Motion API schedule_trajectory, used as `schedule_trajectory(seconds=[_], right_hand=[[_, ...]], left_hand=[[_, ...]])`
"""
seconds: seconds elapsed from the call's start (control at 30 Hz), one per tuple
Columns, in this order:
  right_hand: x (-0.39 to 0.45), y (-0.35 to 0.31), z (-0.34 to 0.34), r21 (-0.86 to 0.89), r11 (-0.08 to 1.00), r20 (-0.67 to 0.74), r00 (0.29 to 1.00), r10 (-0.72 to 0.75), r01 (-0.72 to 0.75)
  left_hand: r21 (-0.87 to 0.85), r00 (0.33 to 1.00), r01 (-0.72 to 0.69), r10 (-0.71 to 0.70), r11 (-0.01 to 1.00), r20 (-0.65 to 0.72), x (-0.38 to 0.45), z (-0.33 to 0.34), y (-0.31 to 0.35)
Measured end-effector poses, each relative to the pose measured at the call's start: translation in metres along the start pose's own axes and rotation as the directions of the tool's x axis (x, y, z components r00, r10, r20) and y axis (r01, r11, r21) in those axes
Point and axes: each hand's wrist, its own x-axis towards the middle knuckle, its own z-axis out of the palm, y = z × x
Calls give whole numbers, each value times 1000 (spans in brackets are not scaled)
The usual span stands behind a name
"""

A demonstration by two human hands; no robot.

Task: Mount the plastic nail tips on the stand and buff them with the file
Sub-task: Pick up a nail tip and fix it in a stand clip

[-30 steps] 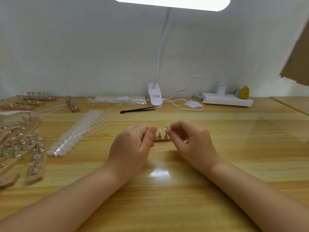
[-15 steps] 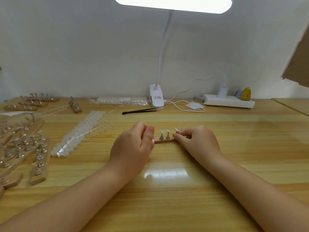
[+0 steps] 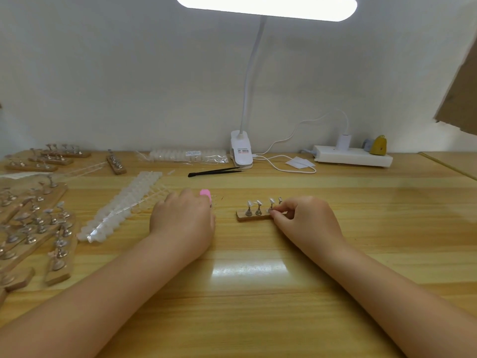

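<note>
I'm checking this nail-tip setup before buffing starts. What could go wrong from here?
1. The right hand holds only one end of the stand; filing pressure on the far pegs might tip or slide it.
2. The tips perch on thin pegs, so a hard stroke could knock one off.
3. The left hand, holding something pink, sits against the strip of loose tips and may scatter them.

The white lamp clip point(image 3: 241, 153) at the far edge of the table has a small label with red print, too small to read. The plastic bag of nail tips point(image 3: 188, 155) to its left also has a white sticker, not readable.
</note>
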Motion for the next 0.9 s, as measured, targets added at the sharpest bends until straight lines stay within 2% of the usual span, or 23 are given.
schedule_trajectory(seconds=[0.07, 0.23, 0.57, 0.73, 0.9], right_hand=[[-2, -2, -1, 2, 1000, -12, 1000, -13, 13], [-6, -7, 0, -6, 998, -31, 998, -56, 56], [-12, -12, 1, 3, 990, -24, 990, -137, 138], [-12, -13, 2, -1, 991, -16, 991, -135, 135], [-11, -12, 3, 4, 991, -9, 991, -131, 131]], left_hand=[[-58, 999, 20, -23, 998, -42, 2, 1, -3], [12, 998, -3, 2, 1000, 67, 3, 6, -3], [-32, 992, -79, 75, 996, -106, 8, 16, -9], [6, 992, -79, 79, 997, -98, 9, 18, -7], [19, 985, -95, 96, 995, -146, 11, 18, -5]])
